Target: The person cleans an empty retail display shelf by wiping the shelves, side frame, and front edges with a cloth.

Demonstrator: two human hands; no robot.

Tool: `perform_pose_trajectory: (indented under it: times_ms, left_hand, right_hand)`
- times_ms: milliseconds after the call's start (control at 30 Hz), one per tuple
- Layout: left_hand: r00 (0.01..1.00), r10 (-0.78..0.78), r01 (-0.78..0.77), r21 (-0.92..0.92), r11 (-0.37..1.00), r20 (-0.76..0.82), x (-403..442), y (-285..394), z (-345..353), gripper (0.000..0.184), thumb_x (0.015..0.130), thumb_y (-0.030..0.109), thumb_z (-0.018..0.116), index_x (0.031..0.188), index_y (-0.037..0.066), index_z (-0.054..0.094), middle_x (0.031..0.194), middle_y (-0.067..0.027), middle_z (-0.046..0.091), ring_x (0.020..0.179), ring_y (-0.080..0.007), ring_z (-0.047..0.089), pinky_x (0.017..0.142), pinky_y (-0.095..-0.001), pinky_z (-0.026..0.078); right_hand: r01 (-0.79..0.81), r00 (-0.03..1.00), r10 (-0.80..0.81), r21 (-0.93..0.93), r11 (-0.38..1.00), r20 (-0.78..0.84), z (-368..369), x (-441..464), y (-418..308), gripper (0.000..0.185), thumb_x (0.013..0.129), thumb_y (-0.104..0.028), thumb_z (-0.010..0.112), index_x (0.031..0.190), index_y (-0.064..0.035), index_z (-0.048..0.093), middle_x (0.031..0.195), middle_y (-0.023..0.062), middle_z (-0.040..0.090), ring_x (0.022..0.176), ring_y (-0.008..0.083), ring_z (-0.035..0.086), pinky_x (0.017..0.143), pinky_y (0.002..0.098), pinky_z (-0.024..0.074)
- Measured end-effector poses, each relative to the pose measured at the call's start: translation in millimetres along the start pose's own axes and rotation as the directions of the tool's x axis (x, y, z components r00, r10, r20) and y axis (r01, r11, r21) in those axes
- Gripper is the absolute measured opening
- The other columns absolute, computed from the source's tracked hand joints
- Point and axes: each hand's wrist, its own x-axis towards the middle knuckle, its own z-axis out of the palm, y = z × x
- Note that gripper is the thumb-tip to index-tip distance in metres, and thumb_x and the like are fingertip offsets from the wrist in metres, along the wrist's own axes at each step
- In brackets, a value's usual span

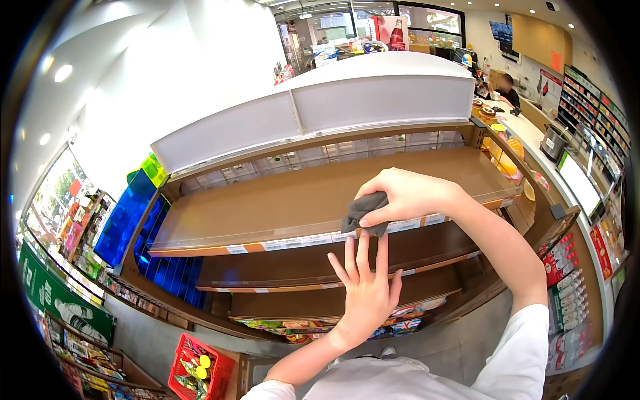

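A dark grey cloth is bunched in my right hand, at the front edge of the brown top shelf. Thumb and fingers close round the cloth from the right. My left hand is just below, its fingers spread and pointing up toward the shelf's front strip, with the fingertips near the cloth's lower edge. Whether they touch the cloth or the strip I cannot tell. White price labels run along that strip, partly hidden behind my right hand and the cloth.
Two lower shelves lie beneath, with bagged snacks at the bottom. A red basket of packaged goods stands at lower left. Bottles line the right side. Behind the counter sits a person.
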Motion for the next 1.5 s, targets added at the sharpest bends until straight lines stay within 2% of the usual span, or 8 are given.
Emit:
perform_pose_trajectory:
  times_ms: [100,333,533,1100,1367,1433,1467,1500]
  left_hand:
    - [1.000,-0.008,0.004,0.134,0.991,0.028,-0.7,2.0,2.6,0.078,0.092,0.028,0.071,0.159,0.004,0.038,0.160,-0.0284,0.027,0.149,-0.0512,0.021,0.116,-0.0718,0.011]
    - [0.999,-0.010,0.002,0.192,0.981,0.039,0.3,6.1,0.4,0.076,0.091,0.028,0.072,0.156,0.003,0.042,0.160,-0.0290,0.029,0.148,-0.0506,0.026,0.115,-0.0710,0.015]
    - [0.998,-0.046,0.038,0.203,0.978,0.035,2.6,19.6,8.0,0.082,0.091,0.028,0.073,0.151,-0.012,0.035,0.158,-0.0393,0.025,0.149,-0.0543,0.023,0.115,-0.0712,0.017]
    - [0.976,-0.217,0.215,0.283,0.935,-0.025,13.6,52.3,22.1,0.095,0.090,0.025,0.075,0.155,-0.016,0.020,0.160,-0.0417,0.019,0.151,-0.0554,0.018,0.117,-0.0669,0.022]
    - [0.972,-0.231,0.233,0.067,0.970,-0.037,9.4,46.6,19.8,0.093,0.091,0.023,0.076,0.159,-0.009,0.021,0.163,-0.0391,0.012,0.153,-0.0558,0.011,0.118,-0.0674,0.020]
    - [0.980,-0.200,0.198,0.079,0.977,0.019,9.7,45.5,16.7,0.089,0.091,0.022,0.076,0.161,0.000,0.025,0.163,-0.0390,0.009,0.153,-0.0571,0.007,0.117,-0.0697,0.019]
    - [0.980,-0.199,0.198,0.054,0.979,0.028,9.0,44.5,17.1,0.085,0.091,0.021,0.075,0.162,0.009,0.031,0.163,-0.0409,0.006,0.152,-0.0593,0.005,0.115,-0.0718,0.020]
    - [0.978,-0.209,0.209,0.035,0.977,0.016,9.9,43.7,17.3,0.085,0.091,0.021,0.075,0.162,0.009,0.031,0.163,-0.0409,0.006,0.152,-0.0593,0.005,0.115,-0.0718,0.020]
  right_hand:
    - [-0.005,1.000,0.005,0.014,1.000,0.000,0.6,-1.0,2.1,0.046,0.086,-0.034,0.078,0.118,-0.0004,0.074,0.101,0.0164,0.077,0.091,0.0256,0.074,0.084,0.0360,0.0574]
    - [-0.012,0.998,0.012,-0.003,1.000,-0.060,7.7,-8.9,0.9,0.040,0.088,-0.030,0.077,0.117,-0.0022,0.074,0.103,0.0178,0.077,0.094,0.0304,0.074,0.086,0.0387,0.0573]
    - [0.027,0.974,-0.050,-0.103,0.994,-0.222,21.5,-22.1,5.0,0.035,0.088,-0.026,0.075,0.114,-0.0025,0.074,0.100,0.0196,0.076,0.098,0.0366,0.072,0.090,0.0440,0.0564]
    - [0.049,0.980,-0.044,0.017,0.999,-0.192,1.3,-31.8,37.2,0.038,0.087,-0.021,0.074,0.118,0.0012,0.074,0.094,0.0239,0.075,0.089,0.0356,0.075,0.083,0.0415,0.0591]
    - [-0.059,0.987,0.069,0.072,0.996,-0.144,-1.1,-38.6,36.4,0.042,0.087,-0.029,0.076,0.117,0.0013,0.073,0.096,0.0228,0.076,0.085,0.0355,0.074,0.082,0.0407,0.0576]
    - [-0.022,0.984,0.030,0.046,0.999,-0.175,-2.9,-39.6,41.1,0.044,0.087,-0.031,0.077,0.118,0.0008,0.073,0.097,0.0224,0.075,0.083,0.0348,0.074,0.084,0.0409,0.0569]
    - [-0.031,0.988,0.039,0.057,0.998,-0.151,-6.5,-39.9,40.7,0.044,0.087,-0.030,0.079,0.118,-0.0002,0.073,0.097,0.0182,0.076,0.076,0.0279,0.074,0.073,0.0379,0.0597]
    - [-0.040,0.989,0.045,0.037,0.999,-0.140,-11.6,-42.3,35.0,0.044,0.087,-0.030,0.079,0.118,-0.0002,0.073,0.097,0.0182,0.076,0.076,0.0279,0.074,0.073,0.0379,0.0597]
